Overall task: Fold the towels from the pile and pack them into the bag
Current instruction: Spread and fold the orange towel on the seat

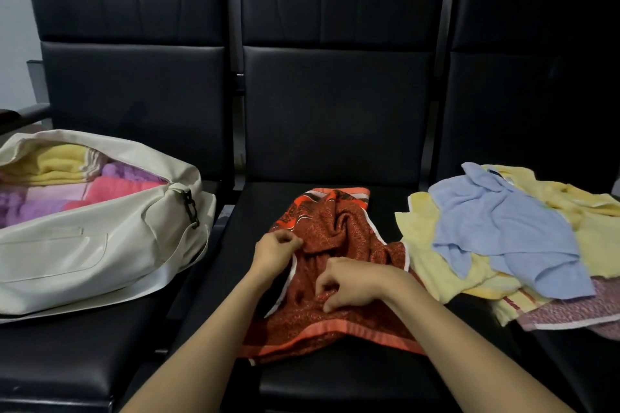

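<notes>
A crumpled red-orange patterned towel lies on the middle black seat. My left hand pinches its left edge. My right hand pinches a fold near the towel's middle. On the left seat sits a cream bag, unzipped, with folded yellow, pink and purple towels inside. The towel pile rests on the right seat: a light blue towel on top of yellow ones, with a mauve one underneath at the front.
Three black padded chairs stand in a row with tall backrests behind the seats. A dark armrest shows at the far left. Narrow gaps separate the seats.
</notes>
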Action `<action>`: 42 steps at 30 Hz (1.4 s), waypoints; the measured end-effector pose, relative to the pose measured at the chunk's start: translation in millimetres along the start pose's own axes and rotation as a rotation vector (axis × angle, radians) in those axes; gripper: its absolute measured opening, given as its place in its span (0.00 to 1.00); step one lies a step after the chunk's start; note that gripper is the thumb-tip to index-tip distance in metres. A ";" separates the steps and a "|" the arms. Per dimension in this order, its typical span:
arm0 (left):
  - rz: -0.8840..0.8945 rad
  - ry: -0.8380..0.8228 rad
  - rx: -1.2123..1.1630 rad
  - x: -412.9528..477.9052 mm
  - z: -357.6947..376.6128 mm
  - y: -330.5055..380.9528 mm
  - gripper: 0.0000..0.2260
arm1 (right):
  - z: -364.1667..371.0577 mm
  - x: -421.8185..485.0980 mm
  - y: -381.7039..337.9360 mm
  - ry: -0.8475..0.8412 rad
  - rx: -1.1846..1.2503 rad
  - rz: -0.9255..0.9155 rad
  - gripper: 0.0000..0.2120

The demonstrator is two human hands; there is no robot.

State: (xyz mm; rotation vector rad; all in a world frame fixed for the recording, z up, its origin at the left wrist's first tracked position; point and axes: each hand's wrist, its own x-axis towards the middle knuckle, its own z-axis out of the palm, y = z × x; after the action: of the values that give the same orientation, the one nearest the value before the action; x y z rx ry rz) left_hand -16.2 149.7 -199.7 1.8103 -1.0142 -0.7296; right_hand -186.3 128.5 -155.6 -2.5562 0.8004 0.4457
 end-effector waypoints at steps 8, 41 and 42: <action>-0.081 -0.115 -0.162 7.6 -9.7 -2.3 0.17 | 1.5 -5.7 -0.7 0.019 0.042 -0.045 0.08; 0.158 -0.566 0.753 -48.5 -2.0 21.1 0.52 | -0.9 -38.5 59.6 0.121 0.103 0.331 0.58; 0.178 -0.491 0.758 -45.8 -3.7 19.6 0.49 | -0.6 -37.9 60.9 0.124 0.113 0.332 0.57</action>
State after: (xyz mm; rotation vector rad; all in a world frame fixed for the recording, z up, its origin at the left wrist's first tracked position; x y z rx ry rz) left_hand -42.1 186.2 -177.6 2.1643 -1.9502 -0.7526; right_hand -252.2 100.4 -157.3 -2.3701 1.2670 0.3312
